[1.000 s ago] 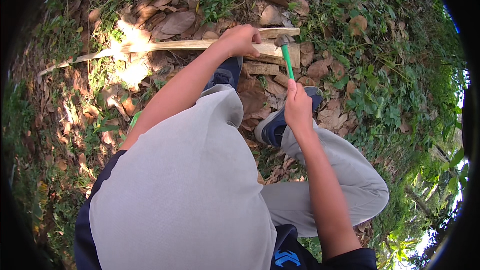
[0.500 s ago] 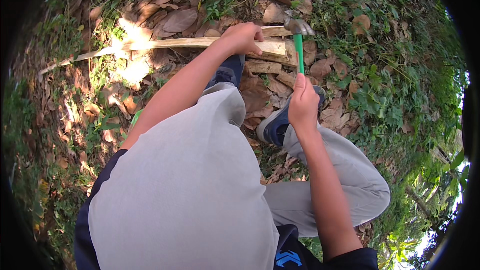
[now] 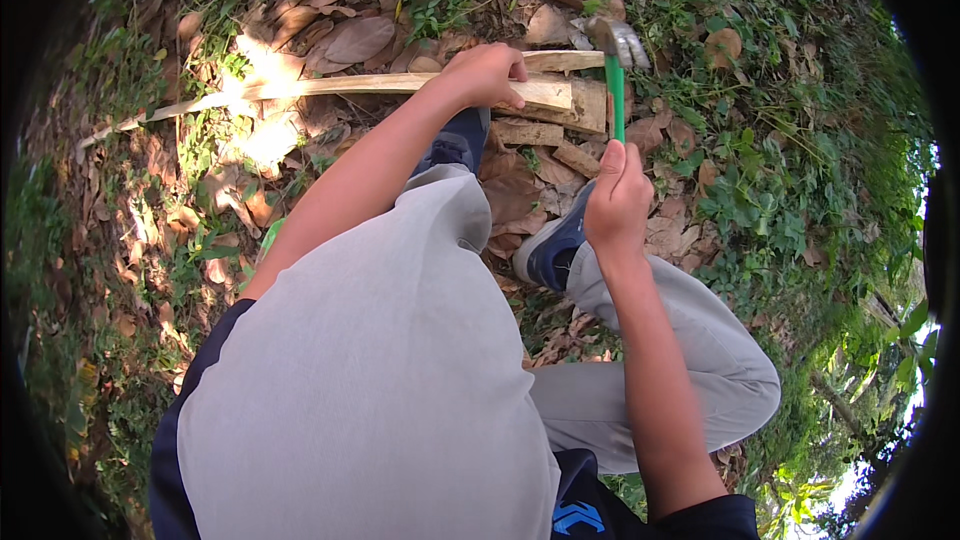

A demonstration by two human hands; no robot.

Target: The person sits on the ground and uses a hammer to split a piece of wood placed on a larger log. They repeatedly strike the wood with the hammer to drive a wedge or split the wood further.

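Fingers wrapped tight about the lower part of its slim green handle, the right hand (image 3: 617, 202) holds a hammer (image 3: 615, 95), the thumb lying along the handle; from where I stand its smooth grey metal head shows just beyond the ends of the wood, though I can't tell how high it hangs. Palm down, the left hand (image 3: 482, 75) grips a long strip of pale wood (image 3: 350, 87) near its squared end, which overlaps a flat, rougher block (image 3: 592, 105). That strip narrows and bows away to the left, through a bright patch of sun. Another split stick (image 3: 565, 61) lies just past it, and two stubby, rough-grained pieces (image 3: 528, 132) sit on the near side, close to a dark blue shoe (image 3: 557, 248). Broad, dry, curled brown leaves (image 3: 360, 40) litter the ground among soft green weeds (image 3: 755, 195).
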